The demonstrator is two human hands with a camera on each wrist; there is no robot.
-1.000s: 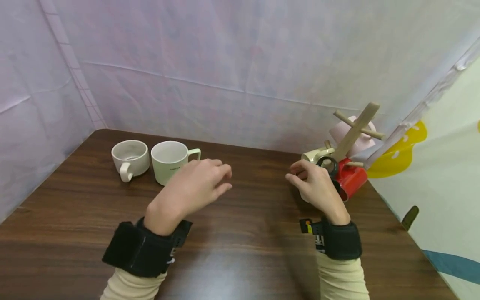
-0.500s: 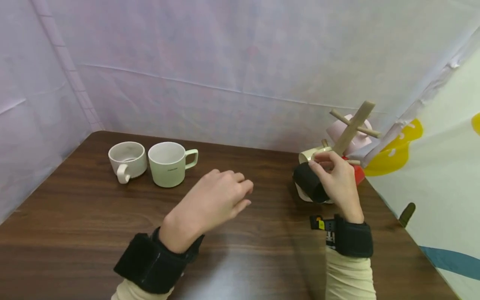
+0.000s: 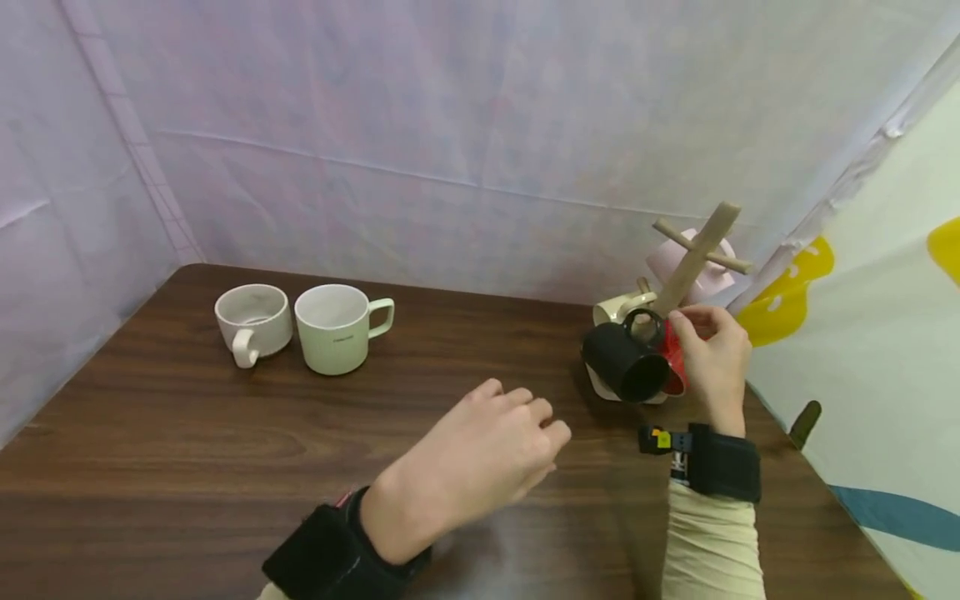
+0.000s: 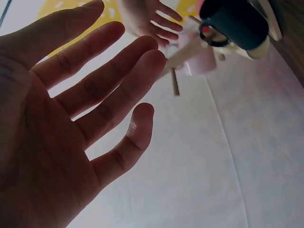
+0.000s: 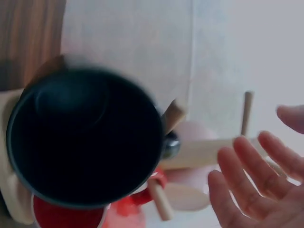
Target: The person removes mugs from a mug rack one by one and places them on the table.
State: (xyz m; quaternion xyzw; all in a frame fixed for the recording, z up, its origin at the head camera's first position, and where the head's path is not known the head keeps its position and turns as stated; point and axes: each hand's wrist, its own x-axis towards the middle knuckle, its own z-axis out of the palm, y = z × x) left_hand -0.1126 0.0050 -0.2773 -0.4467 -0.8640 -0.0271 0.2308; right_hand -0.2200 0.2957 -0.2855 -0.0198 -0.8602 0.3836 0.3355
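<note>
From the head view, my right hand (image 3: 712, 354) is up beside the wooden mug tree (image 3: 693, 262), fingers loosely spread and closed on nothing. The black mug (image 3: 626, 362) hangs by its handle from a low peg on the near side of the tree, its mouth tipped toward me, just beside my fingertips; I cannot tell whether they touch it. A red mug (image 3: 675, 367) hangs right behind the black one, a cream mug (image 3: 618, 308) on the far side of the tree, and a pink mug (image 3: 686, 262) near its top. My left hand (image 3: 487, 458) hovers over the brown table (image 3: 187, 433), well apart from the tree, fingers relaxed and holding nothing. Farther from the tree, on the table, stand a white cup (image 3: 253, 321) and a pale green mug (image 3: 337, 327), side by side.

From the left wrist view, my left palm (image 4: 61, 137) is flat and empty, fingers straight. Past it, the black mug (image 4: 235, 23) hangs on the tree, with my right hand's fingers (image 4: 156, 19) beside it.

From the right wrist view, the black mug (image 5: 85, 137) fills the frame, open mouth facing the camera, hooked on a peg of the tree (image 5: 204, 152). The red mug (image 5: 71, 216) sits under it. My right fingers (image 5: 251, 190) are straight and apart from the mug, gripping nothing.
</note>
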